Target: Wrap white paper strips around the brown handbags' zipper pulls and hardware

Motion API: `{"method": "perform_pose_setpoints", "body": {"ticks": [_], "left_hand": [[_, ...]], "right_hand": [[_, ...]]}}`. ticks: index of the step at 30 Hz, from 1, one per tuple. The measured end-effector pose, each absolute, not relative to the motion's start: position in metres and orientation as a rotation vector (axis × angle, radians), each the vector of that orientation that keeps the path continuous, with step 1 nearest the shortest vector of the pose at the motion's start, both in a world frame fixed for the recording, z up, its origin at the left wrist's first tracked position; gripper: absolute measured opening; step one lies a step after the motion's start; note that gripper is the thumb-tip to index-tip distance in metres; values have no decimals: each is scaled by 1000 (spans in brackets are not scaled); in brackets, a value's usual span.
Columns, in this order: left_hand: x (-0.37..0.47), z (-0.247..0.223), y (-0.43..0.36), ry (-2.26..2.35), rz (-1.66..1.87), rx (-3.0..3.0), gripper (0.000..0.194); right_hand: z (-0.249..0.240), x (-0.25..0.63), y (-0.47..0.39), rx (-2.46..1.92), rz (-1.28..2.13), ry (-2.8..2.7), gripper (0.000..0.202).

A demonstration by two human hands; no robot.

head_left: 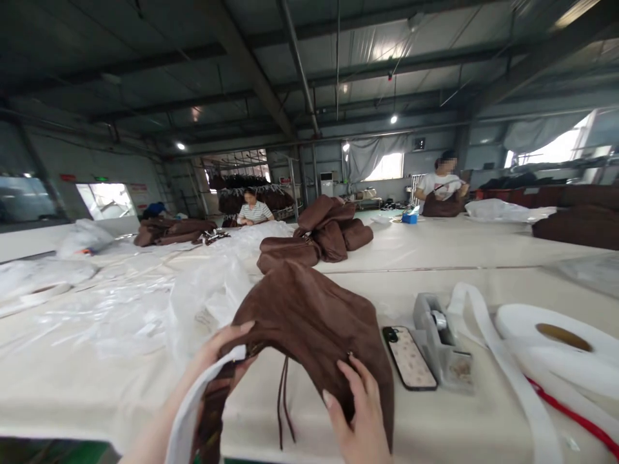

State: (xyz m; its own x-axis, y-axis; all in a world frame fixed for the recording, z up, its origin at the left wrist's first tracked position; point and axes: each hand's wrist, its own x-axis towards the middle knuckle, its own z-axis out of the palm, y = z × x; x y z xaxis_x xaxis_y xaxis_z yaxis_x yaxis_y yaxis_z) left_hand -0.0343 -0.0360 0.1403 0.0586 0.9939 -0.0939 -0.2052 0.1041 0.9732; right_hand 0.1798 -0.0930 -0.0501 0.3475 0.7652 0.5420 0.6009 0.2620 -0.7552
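The left hand (220,343) pinches the brown shoulder bag (309,309) beside its white-wrapped strap (184,412), and the right hand (360,409), fingers spread, should smooth its folds gently.

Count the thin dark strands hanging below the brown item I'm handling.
2: one strand hangs on the left, the other strand just to its right, both below the brown item, between the left hand and right hand. More may be hidden behind it.
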Motion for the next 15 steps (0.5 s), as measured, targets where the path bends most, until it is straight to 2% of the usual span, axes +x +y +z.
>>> {"method": "perform_pose_setpoints", "body": {"ticks": [2,4,7,11,15], "left_hand": [[-15,189,-38,917,1222,1147,26],[11,225,-41,760,1108,1343,40],[53,239,-36,634,850,1629,53],[91,186,-13,710,653,2020,46],[111,97,-5,991,594,2343,54]], "right_hand": [[-30,159,-79,-1309,379,-1266,55],[-8,142,-66,-1167,624,-1211,55],[8,138,-53,-1003,958,-1114,54],[-9,184,-61,-906,1206,-766,74],[-36,241,-84,-1054,1107,-603,79]]}}
